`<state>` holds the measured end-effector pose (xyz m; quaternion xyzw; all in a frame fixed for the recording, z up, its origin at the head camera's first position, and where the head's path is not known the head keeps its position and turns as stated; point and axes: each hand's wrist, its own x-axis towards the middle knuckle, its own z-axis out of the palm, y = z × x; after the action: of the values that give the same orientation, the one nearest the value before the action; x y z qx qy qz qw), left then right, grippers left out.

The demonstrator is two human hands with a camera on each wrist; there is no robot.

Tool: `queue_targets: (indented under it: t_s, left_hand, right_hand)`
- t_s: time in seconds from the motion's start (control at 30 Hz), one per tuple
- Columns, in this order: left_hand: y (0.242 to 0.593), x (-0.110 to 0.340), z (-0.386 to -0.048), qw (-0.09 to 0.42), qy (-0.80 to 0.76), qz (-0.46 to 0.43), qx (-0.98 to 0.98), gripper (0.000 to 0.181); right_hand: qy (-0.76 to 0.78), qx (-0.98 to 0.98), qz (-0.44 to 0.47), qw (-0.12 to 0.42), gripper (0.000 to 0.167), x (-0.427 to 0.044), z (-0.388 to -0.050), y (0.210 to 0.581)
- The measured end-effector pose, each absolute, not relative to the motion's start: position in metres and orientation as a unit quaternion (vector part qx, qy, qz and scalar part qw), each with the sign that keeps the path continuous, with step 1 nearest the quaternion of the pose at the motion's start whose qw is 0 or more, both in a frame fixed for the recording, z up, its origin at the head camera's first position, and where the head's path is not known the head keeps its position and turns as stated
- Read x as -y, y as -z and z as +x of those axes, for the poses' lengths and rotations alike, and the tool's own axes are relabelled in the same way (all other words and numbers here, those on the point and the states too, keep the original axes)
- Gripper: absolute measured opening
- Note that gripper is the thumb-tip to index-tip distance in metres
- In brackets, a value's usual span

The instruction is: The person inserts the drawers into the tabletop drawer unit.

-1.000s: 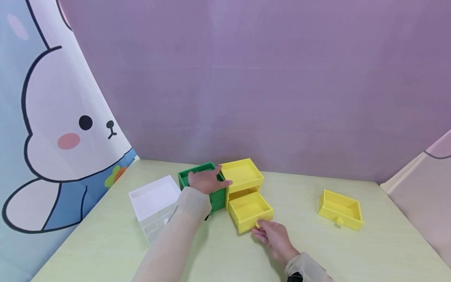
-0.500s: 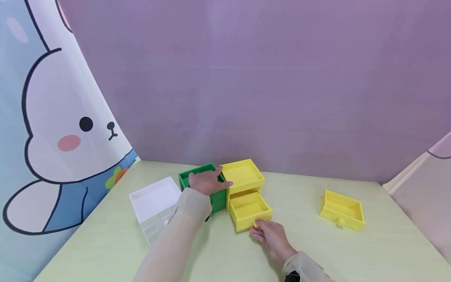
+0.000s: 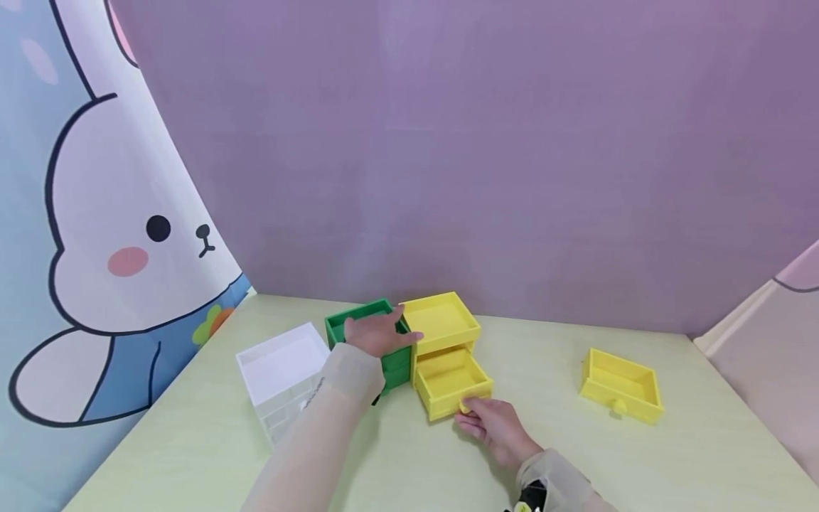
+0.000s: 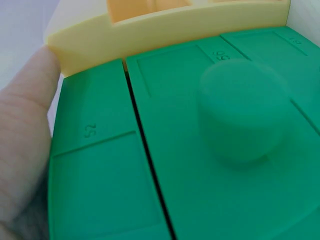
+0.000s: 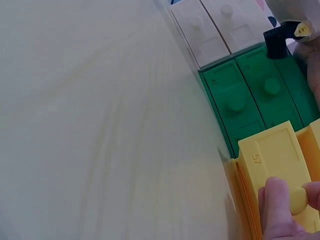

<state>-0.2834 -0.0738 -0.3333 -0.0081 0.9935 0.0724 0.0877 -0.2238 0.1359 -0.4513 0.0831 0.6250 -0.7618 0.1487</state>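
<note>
Your right hand [image 3: 495, 430] pinches the knob [image 5: 298, 201] of the yellow drawer [image 3: 441, 410]; your left hand [image 3: 373, 333], fingers spread, lies over the green cabinet [image 3: 397, 368], reaching right to the edge of the yellow cabinet [image 3: 441, 318]. The drawer juts from that cabinet toward the near side, slightly farther in than a second ago, so its sliding looks under way but incomplete. A loose drawer [image 3: 623, 382] lies well apart at right; the white cabinet [image 3: 281, 363] stands left. Your pinched drawer's front reads 57; green fronts seem to read 52 and 56, sideways. Lettering on your left sleeve [image 3: 307, 434] is too small to read.
</note>
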Motion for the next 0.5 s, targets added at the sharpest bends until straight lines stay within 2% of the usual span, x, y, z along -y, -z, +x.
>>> queue_targets:
  t_s: [0.5]
  left_hand:
    - [0.3336,0.0749,-0.2841,0.09,-0.081,-0.01,-0.993,0.078]
  right_hand:
    - [0.79,-0.573,0.063,0.208,0.014,-0.1413,-0.2287,0.4498]
